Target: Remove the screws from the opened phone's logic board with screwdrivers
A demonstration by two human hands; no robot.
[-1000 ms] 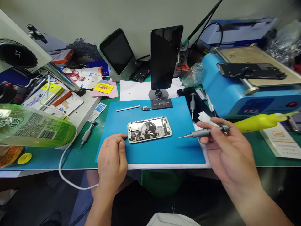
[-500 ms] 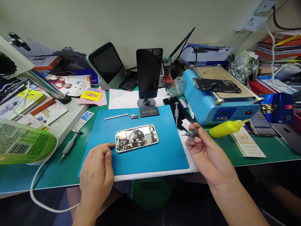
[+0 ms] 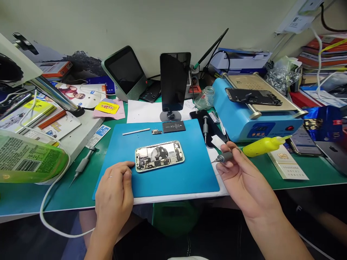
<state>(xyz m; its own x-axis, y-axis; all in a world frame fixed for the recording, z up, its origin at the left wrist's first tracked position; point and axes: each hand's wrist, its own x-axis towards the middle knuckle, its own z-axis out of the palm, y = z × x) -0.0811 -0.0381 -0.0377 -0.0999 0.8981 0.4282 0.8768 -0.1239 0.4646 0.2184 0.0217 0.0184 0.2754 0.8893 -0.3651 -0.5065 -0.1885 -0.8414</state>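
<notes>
In the head view an opened phone body [image 3: 159,156] lies on the blue mat [image 3: 176,184], its circuit boards and inner frame bare. My left hand [image 3: 115,191] rests at the mat's left front edge, fingers loosely curled, with the index fingertip close by the phone's left end; nothing shows in it. Held between the fingers and thumb of my right hand [image 3: 241,177] is a small grey screwdriver [image 3: 224,157], its tip toward the left, raised over the mat's right edge. Behind the phone body lie a battery [image 3: 174,126], a small metal part [image 3: 156,132] and a thin white stick [image 3: 136,131].
A phone on a stand [image 3: 175,81] rises behind the mat. At right, a blue heating machine [image 3: 233,119] bears a removed screen [image 3: 253,96], with a yellow bottle [image 3: 262,146] in front. Another screwdriver [image 3: 82,164] and a green container [image 3: 29,159] are at left.
The whole view has shifted slightly. My right hand has turned a little, showing more of the screwdriver's handle. My left hand stays beside the phone body.
</notes>
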